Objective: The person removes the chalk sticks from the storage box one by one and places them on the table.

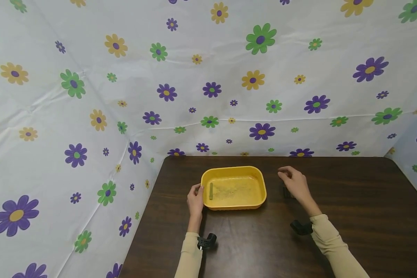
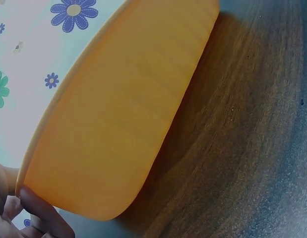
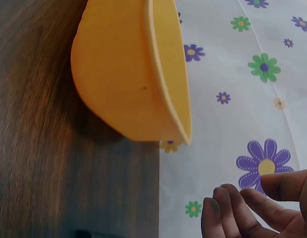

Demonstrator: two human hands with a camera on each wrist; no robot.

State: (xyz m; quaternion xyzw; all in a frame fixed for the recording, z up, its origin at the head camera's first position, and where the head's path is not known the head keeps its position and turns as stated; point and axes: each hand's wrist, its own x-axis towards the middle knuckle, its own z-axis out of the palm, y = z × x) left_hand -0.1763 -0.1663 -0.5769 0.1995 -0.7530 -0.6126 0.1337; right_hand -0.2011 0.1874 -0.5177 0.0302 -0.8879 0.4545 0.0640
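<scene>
A yellow plastic tub (image 1: 234,204) with rounded corners and raised sides stands on the table. Inside it, near the left wall, lies a short thin green stick (image 1: 211,191). My left hand (image 1: 195,199) pinches the tub's left rim between thumb and fingers; the left wrist view shows the thumb against the outer wall (image 2: 108,124). To the right of the tub, apart from it, my right hand (image 1: 296,186) hovers over the table with loosely bent fingers (image 3: 227,208) and nothing between them. Partly hidden beneath that hand is a small dark object (image 1: 287,192), its kind unclear.
The dark wood-grain table (image 1: 250,239) reaches back to a white sheet (image 1: 180,69) printed with flowers, which also hangs along both sides. Each forearm wears a black wrist mount: one on the left (image 1: 207,241), one on the right (image 1: 301,227).
</scene>
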